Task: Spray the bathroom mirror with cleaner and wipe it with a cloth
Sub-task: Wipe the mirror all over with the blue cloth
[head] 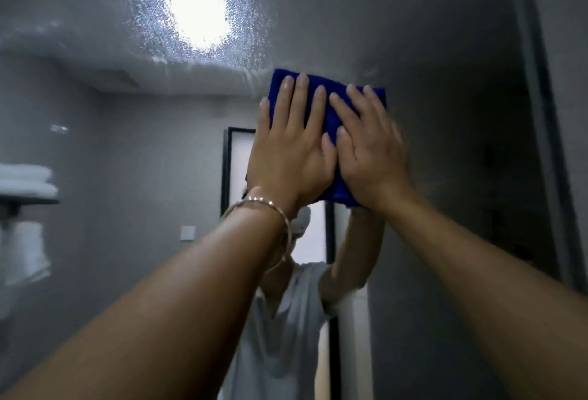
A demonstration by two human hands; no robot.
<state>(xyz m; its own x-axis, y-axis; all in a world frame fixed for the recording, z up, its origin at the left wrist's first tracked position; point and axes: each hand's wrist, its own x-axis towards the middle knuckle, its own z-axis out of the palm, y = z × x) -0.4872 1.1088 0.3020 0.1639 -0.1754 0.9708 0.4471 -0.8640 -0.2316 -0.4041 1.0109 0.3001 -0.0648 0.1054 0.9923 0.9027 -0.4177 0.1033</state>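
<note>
I press both hands flat against the folded, deep-blue microfibre cloth [327, 119], which lies against the large wall-mounted bathroom mirror [445, 113] at about the middle of the view. My left hand [286, 151] covers the cloth's left half with the fingers extended and slightly spread; my right hand [370, 151] covers the right half, fingers likewise extended and tilted toward the left, its thumb beside the left thumb. Neither hand pinches the cloth; both pin it to the glass with open palms. A thin metal bangle [270, 205] sits on the left wrist.

The governing relation: the unwiped patch of beaded cleaner droplets [191, 14] lies above and to the left of the fingertips, with its lower edge just beyond the cloth's upper-left corner. The cloth's long axis runs roughly vertically, bottom edge at the wrists, top edge just past the fingertips. The left hand is the nearer one to the wet patch.

I judge the spraying done and the wiping partway complete. The next stroke calls for travel up and to the left, led by the left hand. The right side of the glass looks clear of droplets.
</note>
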